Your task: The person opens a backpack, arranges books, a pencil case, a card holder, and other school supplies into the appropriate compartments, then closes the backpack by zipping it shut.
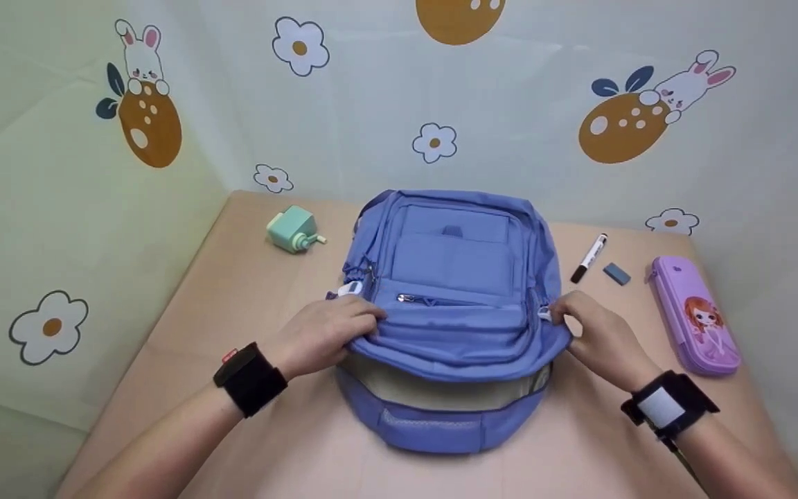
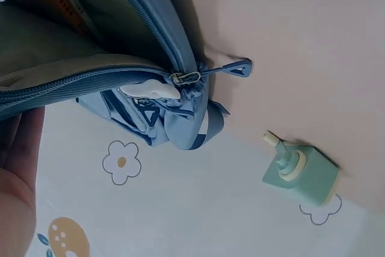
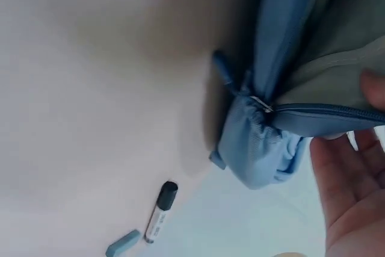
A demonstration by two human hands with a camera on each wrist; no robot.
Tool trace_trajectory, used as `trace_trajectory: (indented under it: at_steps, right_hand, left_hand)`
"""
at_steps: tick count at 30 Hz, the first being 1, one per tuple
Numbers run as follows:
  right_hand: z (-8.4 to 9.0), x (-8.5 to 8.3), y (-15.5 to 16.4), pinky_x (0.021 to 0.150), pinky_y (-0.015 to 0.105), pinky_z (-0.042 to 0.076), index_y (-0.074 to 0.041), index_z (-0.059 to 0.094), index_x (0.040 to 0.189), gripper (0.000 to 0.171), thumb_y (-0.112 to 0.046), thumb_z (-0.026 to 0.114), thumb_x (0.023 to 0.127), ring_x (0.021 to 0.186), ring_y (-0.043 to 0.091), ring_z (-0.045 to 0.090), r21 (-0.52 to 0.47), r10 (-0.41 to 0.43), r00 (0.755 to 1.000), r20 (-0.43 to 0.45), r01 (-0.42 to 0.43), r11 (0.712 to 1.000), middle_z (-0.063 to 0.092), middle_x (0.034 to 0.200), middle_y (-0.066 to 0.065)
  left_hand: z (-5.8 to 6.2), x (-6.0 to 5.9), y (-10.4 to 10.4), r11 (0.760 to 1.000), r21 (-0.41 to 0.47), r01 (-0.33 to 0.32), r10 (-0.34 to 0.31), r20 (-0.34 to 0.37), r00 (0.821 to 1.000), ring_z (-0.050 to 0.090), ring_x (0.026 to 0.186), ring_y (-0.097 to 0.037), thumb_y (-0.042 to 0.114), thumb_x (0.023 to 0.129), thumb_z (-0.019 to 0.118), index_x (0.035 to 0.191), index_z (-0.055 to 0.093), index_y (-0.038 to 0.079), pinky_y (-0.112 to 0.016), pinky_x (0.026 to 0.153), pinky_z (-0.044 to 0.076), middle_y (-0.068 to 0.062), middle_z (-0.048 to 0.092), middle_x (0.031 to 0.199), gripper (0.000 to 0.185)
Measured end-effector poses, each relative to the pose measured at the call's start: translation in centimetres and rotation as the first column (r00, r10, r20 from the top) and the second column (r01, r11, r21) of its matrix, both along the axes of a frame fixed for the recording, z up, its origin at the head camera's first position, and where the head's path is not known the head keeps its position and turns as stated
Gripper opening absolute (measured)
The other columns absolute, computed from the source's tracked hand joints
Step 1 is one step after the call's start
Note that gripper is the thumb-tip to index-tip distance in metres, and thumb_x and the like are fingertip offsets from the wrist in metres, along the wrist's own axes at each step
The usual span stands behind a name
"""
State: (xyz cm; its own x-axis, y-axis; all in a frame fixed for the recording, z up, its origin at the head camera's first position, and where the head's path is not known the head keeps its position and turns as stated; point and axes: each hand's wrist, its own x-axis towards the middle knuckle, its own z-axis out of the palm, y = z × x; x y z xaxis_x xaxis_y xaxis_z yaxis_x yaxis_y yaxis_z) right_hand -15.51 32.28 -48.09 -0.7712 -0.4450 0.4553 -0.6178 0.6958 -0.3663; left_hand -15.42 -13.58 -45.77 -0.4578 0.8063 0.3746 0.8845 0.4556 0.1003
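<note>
I see the left hand (image 1: 326, 331) and right hand (image 1: 601, 338) pinching the backpack (image 1: 451, 260) by its front rim (image 1: 451, 373). I'd lift both sides evenly.

no text you can read | marker (image 3: 160, 213): print on white barrel, too small for you | red tag (image 1: 230, 356) on your left wristband (image 1: 252, 382): marks too blurred to make out

Pale creased backdrop (image 1: 357, 111), printed bunnies (image 1: 142, 62), outlined flowers (image 1: 435, 143), peach-beige tabletop (image 1: 212, 291)
</note>
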Motion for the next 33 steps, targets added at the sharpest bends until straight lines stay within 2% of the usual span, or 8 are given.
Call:
trace_trajectory:
  at_steps: [5,10,18,20,23,27,29,33]
  right_hand:
    - [-1.2,0.5,0.0,0.079,0.026,0.052,-0.014,0.060,0.093,0.048,0.019,0.079,0.063,0.099,0.010,0.063,0.050,0.044,0.998,-0.041,-0.042,0.998,0.061,0.103,-0.006]
    - [-2.1,0.9,-0.1,0.075,0.035,0.056,-0.014,0.060,0.090,0.046,0.018,0.077,0.061,0.100,0.015,0.066,0.085,0.063,0.997,-0.045,-0.059,0.995,0.062,0.105,-0.003]
    - [-3.0,1.4,0.1,0.081,0.038,0.057,-0.014,0.065,0.092,0.038,0.013,0.076,0.068,0.100,0.017,0.062,0.129,0.070,0.998,-0.003,-0.069,0.989,0.061,0.106,-0.001]
    - [-3.2,1.4,0.2,0.084,0.040,0.057,-0.014,0.067,0.094,0.036,0.011,0.076,0.069,0.102,0.018,0.061,0.141,0.078,0.997,0.002,-0.078,0.987,0.061,0.107,0.001]
    - [-3.4,1.5,0.3,0.089,0.042,0.055,-0.013,0.069,0.095,0.035,0.009,0.077,0.069,0.106,0.021,0.061,0.146,0.089,0.996,0.010,-0.089,0.985,0.062,0.110,0.004]
    - [-3.7,1.7,0.3,0.095,0.042,0.052,-0.013,0.069,0.096,0.035,0.005,0.079,0.069,0.111,0.022,0.059,0.140,0.093,0.995,0.026,-0.096,0.986,0.062,0.113,0.005]
    - [-3.8,1.8,0.4,0.097,0.042,0.050,-0.013,0.070,0.097,0.034,0.004,0.079,0.069,0.112,0.023,0.058,0.136,0.094,0.995,0.035,-0.098,0.986,0.062,0.114,0.006]
    - [-3.7,1.8,0.5,0.099,0.042,0.049,-0.012,0.070,0.101,0.037,0.001,0.081,0.068,0.113,0.023,0.057,0.136,0.088,0.994,0.065,-0.096,0.986,0.061,0.117,0.007]
  left_hand:
    - [-0.8,0.6,0.3,0.990,-0.143,-0.016,0.011,-0.041,0.999,0.061,0.109,-0.022,-0.007,0.082,0.075,0.101,0.067,0.016,-0.036,0.086,0.055,-0.003,0.066,0.122,0.031]
    - [-1.6,0.9,0.5,0.980,-0.197,-0.011,0.002,-0.044,0.999,0.060,0.106,-0.020,-0.001,0.083,0.078,0.098,0.069,0.017,-0.033,0.081,0.055,-0.001,0.065,0.119,0.025]
    - [-2.0,1.2,0.5,0.980,-0.199,-0.014,0.037,0.117,0.992,0.058,0.112,-0.019,0.015,0.081,0.082,0.104,0.071,0.018,-0.035,0.085,0.054,-0.001,0.063,0.124,0.025]
    - [-1.7,1.2,0.4,0.978,-0.209,-0.011,0.046,0.163,0.986,0.057,0.114,-0.019,0.022,0.081,0.081,0.106,0.071,0.017,-0.036,0.087,0.054,-0.001,0.062,0.126,0.027]
    - [-1.1,1.3,0.4,0.971,-0.237,-0.016,0.072,0.229,0.971,0.055,0.116,-0.018,0.046,0.084,0.080,0.110,0.071,0.018,-0.037,0.088,0.053,0.000,0.061,0.128,0.039]
    - [-0.1,1.4,0.8,0.954,-0.296,-0.037,0.123,0.279,0.952,0.054,0.114,-0.016,0.079,0.081,0.064,0.107,0.073,0.019,-0.038,0.086,0.053,0.002,0.061,0.127,0.066]
    - [0.5,1.3,1.5,0.944,-0.326,-0.050,0.149,0.287,0.946,0.057,0.107,-0.016,0.083,0.083,0.056,0.102,0.074,0.019,-0.037,0.081,0.053,0.002,0.063,0.121,0.070]
    - [2.4,1.0,3.8,0.916,-0.397,-0.059,0.177,0.268,0.947,0.055,0.077,-0.015,0.073,0.090,0.057,0.084,0.065,0.018,-0.033,0.061,0.046,0.004,0.059,0.089,0.056]
